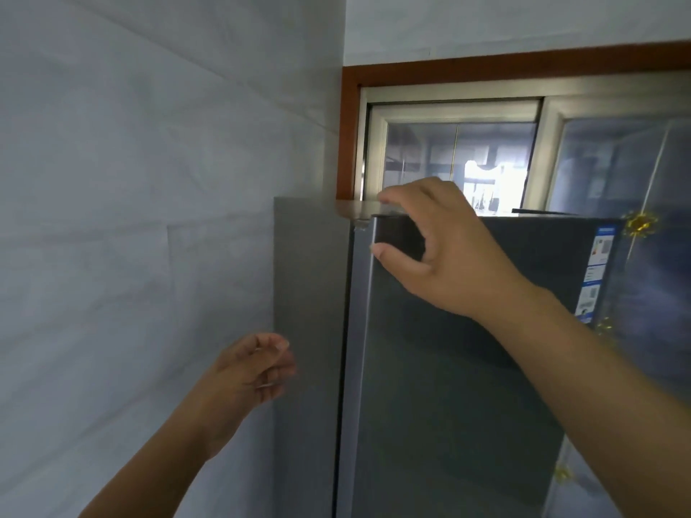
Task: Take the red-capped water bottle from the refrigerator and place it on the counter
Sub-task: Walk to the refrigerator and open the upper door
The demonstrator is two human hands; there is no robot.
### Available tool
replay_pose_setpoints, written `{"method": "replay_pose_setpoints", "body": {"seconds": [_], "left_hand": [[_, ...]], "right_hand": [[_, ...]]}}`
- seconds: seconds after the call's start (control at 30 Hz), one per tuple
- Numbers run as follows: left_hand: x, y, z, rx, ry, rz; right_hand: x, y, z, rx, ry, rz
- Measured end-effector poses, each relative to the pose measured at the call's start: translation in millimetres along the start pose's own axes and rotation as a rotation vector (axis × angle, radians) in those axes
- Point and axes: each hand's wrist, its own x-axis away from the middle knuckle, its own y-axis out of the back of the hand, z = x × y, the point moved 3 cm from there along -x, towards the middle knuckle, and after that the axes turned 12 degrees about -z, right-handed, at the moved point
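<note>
Reaching hand: my right hand [445,252] is up at the top left corner of the refrigerator [460,368] door, thumb on the door's front face near its left edge, fingers curled over the top edge. Looks like a loose half-open pinch on that corner, can't tell how firmly it's clamped.
Other hand: left hand [250,372] hangs lower, in front of the fridge's grey side panel, fingers loosely curled, holding nothing as far as I can see.
Door: dark glossy front, seems shut, silver strip running down its left edge.
Sticker: blue and white label [596,271] near the door's top right corner.
Bottle: red-capped one isn't in view, nor is the counter.
Behind: window [460,158] with a brown wooden frame above the fridge top.
Left side: plain pale wall [131,181].
</note>
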Motion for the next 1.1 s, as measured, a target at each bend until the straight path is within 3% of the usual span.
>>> {"method": "replay_pose_setpoints", "body": {"seconds": [0.17, 0.47, 0.67, 0.87, 1.1], "left_hand": [[-7, -6, -5, 0.034, -0.018, 0.022], [-22, -7, 7, 0.035, 0.0, 0.008], [-39, -14, 19, 0.006, 0.089, 0.019], [-36, -30, 24, 0.06, 0.129, 0.089], [1, -49, 8, 0.039, 0.087, -0.026]], "right_hand": [[-5, -28, -2, 0.1, 0.096, 0.05], [8, -39, 12, 0.263, 0.277, -0.215], [13, -45, 16, 0.296, 0.257, -0.261], [14, -43, 18, 0.296, 0.225, -0.184], [9, -44, 27, 0.28, 0.121, -0.163]]}}
